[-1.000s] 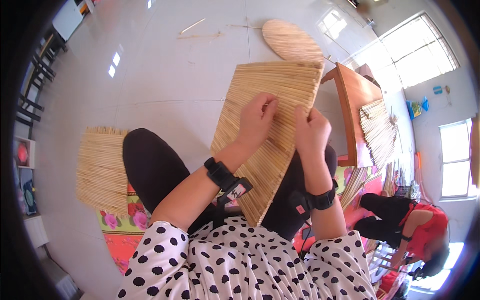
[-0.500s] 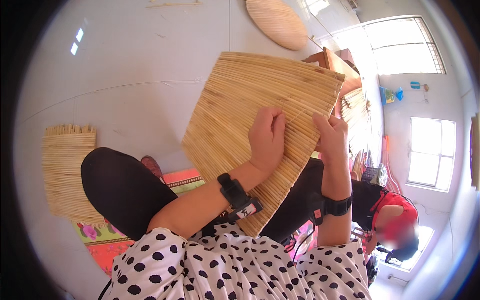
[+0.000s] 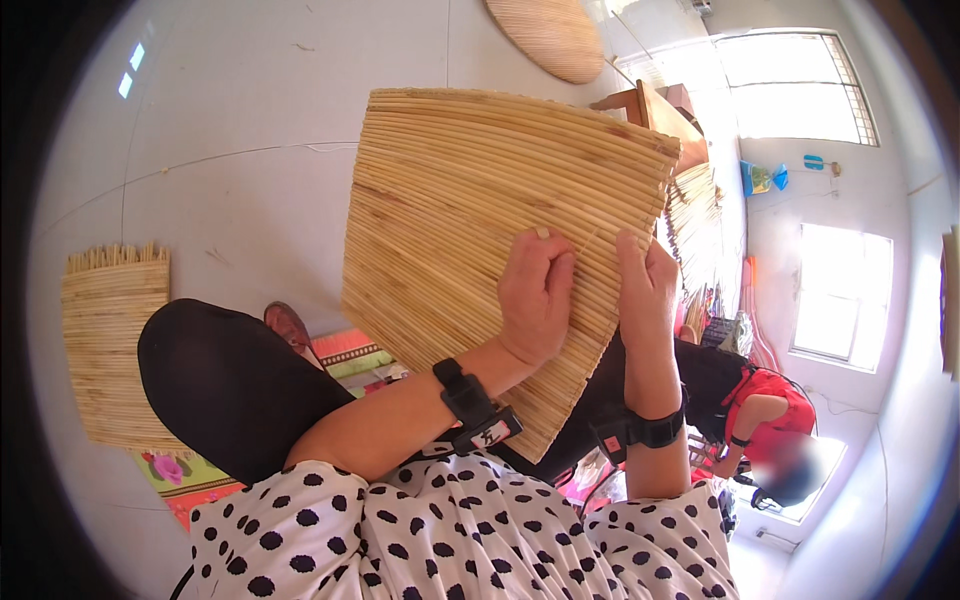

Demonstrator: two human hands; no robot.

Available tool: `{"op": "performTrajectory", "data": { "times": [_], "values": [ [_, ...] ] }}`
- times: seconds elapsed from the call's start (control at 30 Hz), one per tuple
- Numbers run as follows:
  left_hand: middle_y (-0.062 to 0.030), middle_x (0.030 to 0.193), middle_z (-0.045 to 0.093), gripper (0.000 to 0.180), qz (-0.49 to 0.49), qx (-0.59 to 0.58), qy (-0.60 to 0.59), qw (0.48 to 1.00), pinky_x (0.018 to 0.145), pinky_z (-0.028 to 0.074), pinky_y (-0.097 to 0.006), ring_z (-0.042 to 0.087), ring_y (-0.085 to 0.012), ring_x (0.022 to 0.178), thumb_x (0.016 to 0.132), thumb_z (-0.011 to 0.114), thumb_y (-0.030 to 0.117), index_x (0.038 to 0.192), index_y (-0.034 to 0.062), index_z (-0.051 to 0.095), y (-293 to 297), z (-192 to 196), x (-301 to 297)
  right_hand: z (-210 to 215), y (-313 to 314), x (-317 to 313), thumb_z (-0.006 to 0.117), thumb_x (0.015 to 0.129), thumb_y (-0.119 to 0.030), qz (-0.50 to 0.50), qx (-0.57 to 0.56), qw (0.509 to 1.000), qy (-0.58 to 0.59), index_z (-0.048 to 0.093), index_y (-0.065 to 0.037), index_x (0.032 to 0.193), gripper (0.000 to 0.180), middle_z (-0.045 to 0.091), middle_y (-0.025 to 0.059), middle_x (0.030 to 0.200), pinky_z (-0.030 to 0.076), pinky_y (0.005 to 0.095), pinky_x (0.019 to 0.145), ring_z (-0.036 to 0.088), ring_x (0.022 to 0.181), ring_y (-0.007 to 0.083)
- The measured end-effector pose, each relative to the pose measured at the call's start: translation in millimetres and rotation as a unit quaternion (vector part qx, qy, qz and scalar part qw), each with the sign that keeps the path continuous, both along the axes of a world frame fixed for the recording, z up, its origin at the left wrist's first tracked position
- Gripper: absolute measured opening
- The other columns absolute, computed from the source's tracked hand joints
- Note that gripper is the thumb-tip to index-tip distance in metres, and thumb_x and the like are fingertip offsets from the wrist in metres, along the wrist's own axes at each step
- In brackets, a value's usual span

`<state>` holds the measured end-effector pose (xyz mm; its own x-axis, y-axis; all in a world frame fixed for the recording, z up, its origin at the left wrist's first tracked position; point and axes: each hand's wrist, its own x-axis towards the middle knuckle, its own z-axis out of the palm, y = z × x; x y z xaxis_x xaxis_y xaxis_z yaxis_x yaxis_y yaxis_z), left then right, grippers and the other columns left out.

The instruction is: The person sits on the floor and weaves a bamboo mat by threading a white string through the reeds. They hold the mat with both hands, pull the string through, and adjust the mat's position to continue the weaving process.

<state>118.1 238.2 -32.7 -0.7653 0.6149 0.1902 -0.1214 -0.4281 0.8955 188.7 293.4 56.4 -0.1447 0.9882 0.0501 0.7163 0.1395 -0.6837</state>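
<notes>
A stiff mat of pale yellow reed-like sticks, laid side by side, slants across my lap. My left hand is closed in a pinch over the mat's right part. A thin pale strand shows faintly beside its fingers and seems to run from them. My right hand grips the mat's right edge, thumb on top; its other fingers are partly hidden. Each wrist wears a black strap with a small box.
At left, another stick mat leans beside my black-clad knee. An oval woven mat lies at the far side, near a wooden piece of furniture. Loose sticks stand beyond my right hand. A person in red sits at right.
The mat has turned slightly and its far left corner has swung left. My right hand has shifted a little left and nearer, its thumb now pointing up along the edge. My left hand stays pinched.
</notes>
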Motion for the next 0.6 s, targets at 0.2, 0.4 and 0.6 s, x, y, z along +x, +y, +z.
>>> {"op": "performTrajectory", "data": {
  "times": [0.2, 0.4, 0.6],
  "values": [
    [-0.0102, 0.085, 0.052, 0.007, -0.014, 0.030, -0.031, 0.999, 0.065, 0.043, -0.030, 0.051, -0.0216, 0.073, 0.093, 0.055, -0.003, 0.098, 0.0014, 0.057, -14.0, 2.7, -0.5, 19.2, -18.3, -6.4, 0.066, 0.091, -0.018, 0.015, -0.022, 0.999, 0.024, 0.071, 0.005, 0.094, 0.024, 0.065, 0.0013, 0.069, 0.041, 0.0245, 0.054, 0.051, 0.062, 0.0032],
    [-0.0107, 0.080, 0.055, 0.004, -0.037, -0.003, -0.071, 0.997, 0.062, 0.045, -0.029, 0.054, -0.0222, 0.068, 0.093, 0.059, 0.001, 0.097, 0.0003, 0.058, -23.9, 10.8, -11.0, 19.9, -29.4, 0.5, 0.068, 0.090, -0.017, 0.043, 0.012, 0.999, -0.002, 0.072, 0.004, 0.093, 0.022, 0.065, 0.0000, 0.068, 0.042, 0.0237, 0.055, 0.051, 0.061, 0.0029],
    [-0.0073, 0.077, 0.060, 0.005, -0.075, -0.018, -0.051, 0.996, 0.058, 0.044, -0.028, 0.053, -0.0166, 0.062, 0.093, 0.064, 0.006, 0.093, 0.0007, 0.063, -24.9, 56.2, -65.7, 21.5, -44.8, -4.0, 0.068, 0.089, -0.017, 0.065, 0.066, 0.995, -0.026, 0.071, 0.003, 0.090, 0.020, 0.059, 0.0001, 0.061, 0.040, 0.0255, 0.051, 0.046, 0.056, 0.0033]
  ]
}}
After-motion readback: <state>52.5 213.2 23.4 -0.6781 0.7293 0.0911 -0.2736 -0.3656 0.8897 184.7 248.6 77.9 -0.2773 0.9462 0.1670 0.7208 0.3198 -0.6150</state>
